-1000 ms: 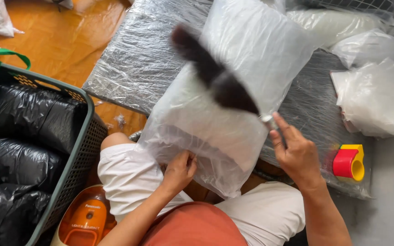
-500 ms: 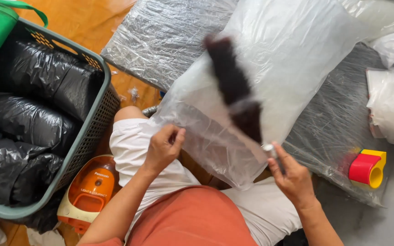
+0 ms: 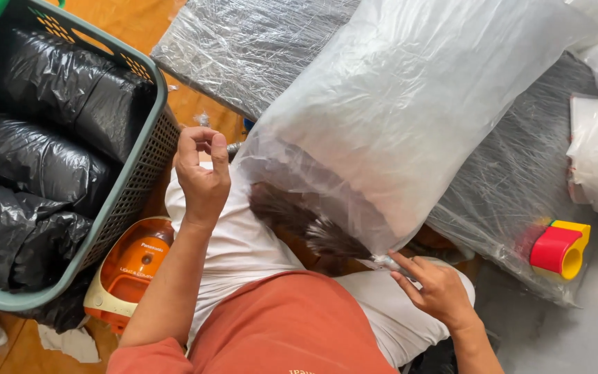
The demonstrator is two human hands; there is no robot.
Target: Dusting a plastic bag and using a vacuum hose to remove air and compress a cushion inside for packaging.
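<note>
Clear plastic bag [image 3: 410,118] lies across my lap, long axis running from lower left up to upper right, a dark tuft [image 3: 306,221] inside near its lower end. Left: crate [image 3: 143,163] edge close by, tight room. My left hand [image 3: 202,173] is raised just off the bag's left corner, fingers pinched shut, contents unclear. My right hand [image 3: 437,291] pinches the bag's bottom edge; nearer hand. Tape dispenser [image 3: 558,249] sits well right.
</note>
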